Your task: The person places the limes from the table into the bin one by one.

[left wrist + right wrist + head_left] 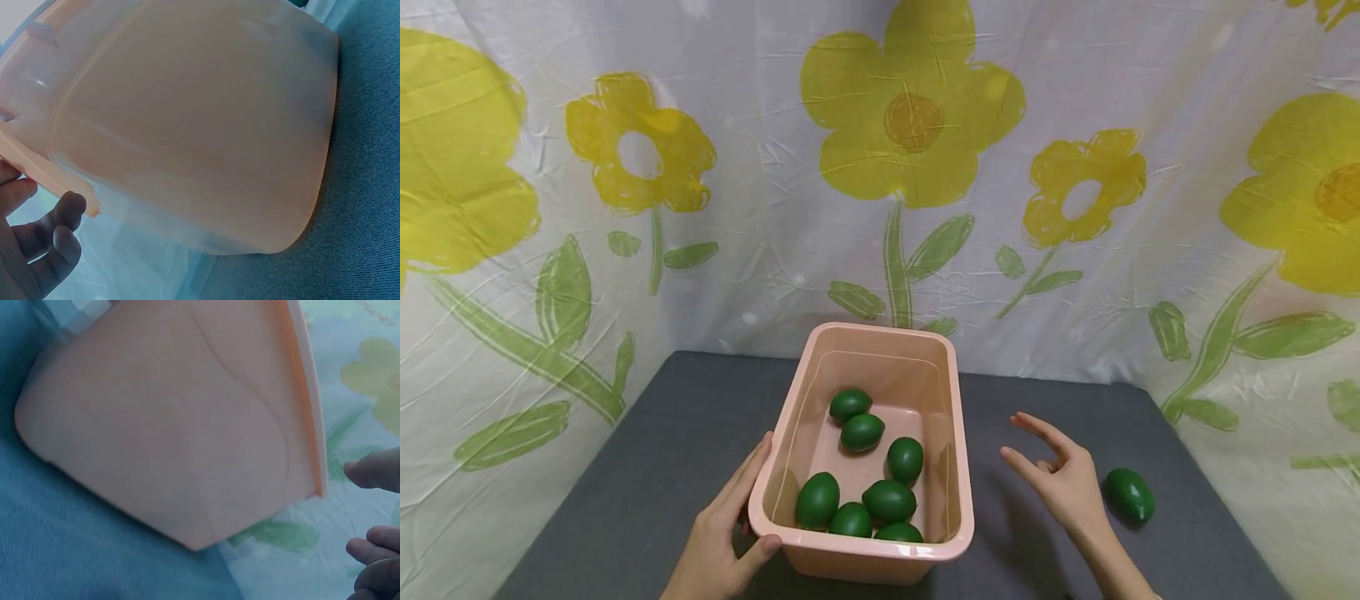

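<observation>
A pink plastic bin (958,500) stands in the middle of the table with several green limes, among them one lime (906,460) by its right wall. At its near left corner my left hand (718,525) holds the rim, fingers along the left side and thumb at the front. The left wrist view shows curled fingertips (70,209) under the rim of the bin (206,125). My right hand (1060,479) hovers right of the bin, thumb and forefinger apart, holding nothing. Behind its wrist, a single lime (1129,497) lies on the table.
The dark grey tabletop (647,467) extends on both sides of the bin. A white cloth with yellow flowers (913,117) hangs behind and along both sides of the table.
</observation>
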`<state>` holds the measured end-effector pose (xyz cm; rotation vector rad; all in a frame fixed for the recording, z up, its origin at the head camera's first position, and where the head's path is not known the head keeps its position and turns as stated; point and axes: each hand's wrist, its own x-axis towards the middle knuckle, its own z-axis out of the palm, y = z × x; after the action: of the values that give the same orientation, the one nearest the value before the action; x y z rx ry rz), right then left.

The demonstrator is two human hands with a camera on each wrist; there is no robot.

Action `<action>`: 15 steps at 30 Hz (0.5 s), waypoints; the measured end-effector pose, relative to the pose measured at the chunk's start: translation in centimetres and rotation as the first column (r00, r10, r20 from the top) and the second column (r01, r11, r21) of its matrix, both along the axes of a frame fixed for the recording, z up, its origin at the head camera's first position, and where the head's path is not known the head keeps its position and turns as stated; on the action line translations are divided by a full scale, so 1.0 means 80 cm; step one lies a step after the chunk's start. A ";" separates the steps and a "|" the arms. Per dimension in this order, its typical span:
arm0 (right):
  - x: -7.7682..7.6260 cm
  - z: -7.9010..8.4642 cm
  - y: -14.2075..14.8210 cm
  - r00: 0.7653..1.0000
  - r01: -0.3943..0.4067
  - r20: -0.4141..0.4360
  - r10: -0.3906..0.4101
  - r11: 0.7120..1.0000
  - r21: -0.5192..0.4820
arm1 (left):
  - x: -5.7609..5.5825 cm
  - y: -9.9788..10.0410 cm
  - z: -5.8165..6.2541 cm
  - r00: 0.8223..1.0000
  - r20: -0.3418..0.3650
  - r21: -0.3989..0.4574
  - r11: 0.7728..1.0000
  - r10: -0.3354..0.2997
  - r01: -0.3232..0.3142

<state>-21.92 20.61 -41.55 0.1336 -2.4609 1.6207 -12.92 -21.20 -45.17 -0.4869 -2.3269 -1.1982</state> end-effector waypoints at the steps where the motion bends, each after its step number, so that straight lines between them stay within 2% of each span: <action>1: 0.000 -0.001 0.003 1.000 0.008 0.004 -0.008 1.000 0.013 | 0.000 0.000 0.000 1.000 0.000 0.000 1.000 0.000 0.000; 8: -0.003 -0.008 0.022 0.998 0.055 0.040 -0.058 0.996 0.065 | 0.000 0.000 0.000 1.000 0.016 0.015 1.000 -0.001 0.000; 15: -0.004 -0.014 0.042 0.990 0.104 0.093 -0.111 0.991 0.079 | -0.001 -0.003 -0.001 0.999 -0.013 0.010 0.999 -0.037 0.037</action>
<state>-22.24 23.98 -42.69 -0.0677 -2.5532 1.5263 -13.02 -21.41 -45.25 -0.5349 -2.3092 -1.2197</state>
